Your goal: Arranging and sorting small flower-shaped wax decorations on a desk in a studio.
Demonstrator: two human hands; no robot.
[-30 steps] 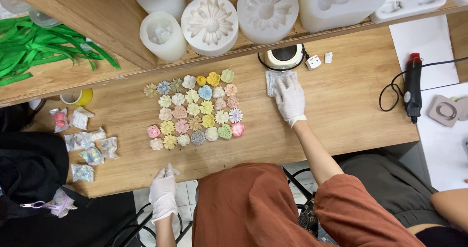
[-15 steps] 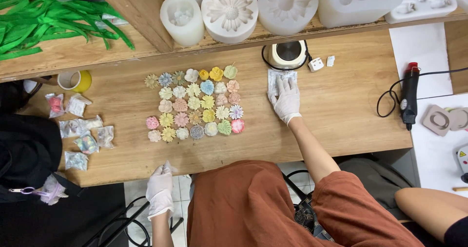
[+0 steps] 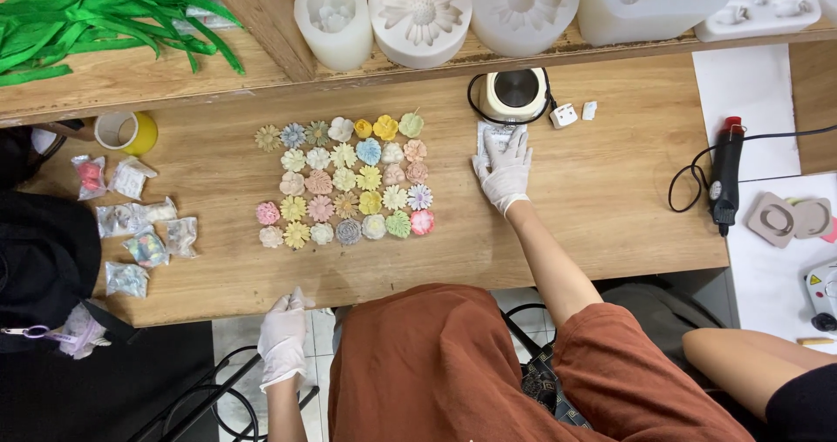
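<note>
A small clear packet (image 3: 493, 135) with something pale inside lies flat on the wooden table (image 3: 610, 224), right of the frame's centre and just below the small round melting pot (image 3: 516, 93) with its black cord. The right hand (image 3: 504, 173), in a white glove, rests on top of the packet with fingers spread and stretched flat, pressing rather than pinching; the fingertips cover the packet's lower part, so only its upper edge and corners show above them. Nothing is closed in that hand.

The left hand (image 3: 283, 337), also gloved in white, sits at the near edge of the table in the lower left-centre of the frame, fingers loosely curled at the rim; whether it grips the edge cannot be told.

Left of the packet, in the middle of the frame, a neat block of small flower-shaped casts (image 3: 344, 180) in pastel pink, yellow, green, blue and cream lies in rows. At the far left lie several clear bags (image 3: 144, 233) of small pieces and a yellow cup (image 3: 128, 132). Along the top shelf stand white silicone flower moulds (image 3: 420, 10), with green ribbon strips (image 3: 78, 15) in the upper left. A black and red heat tool (image 3: 725, 180) lies at the right.
</note>
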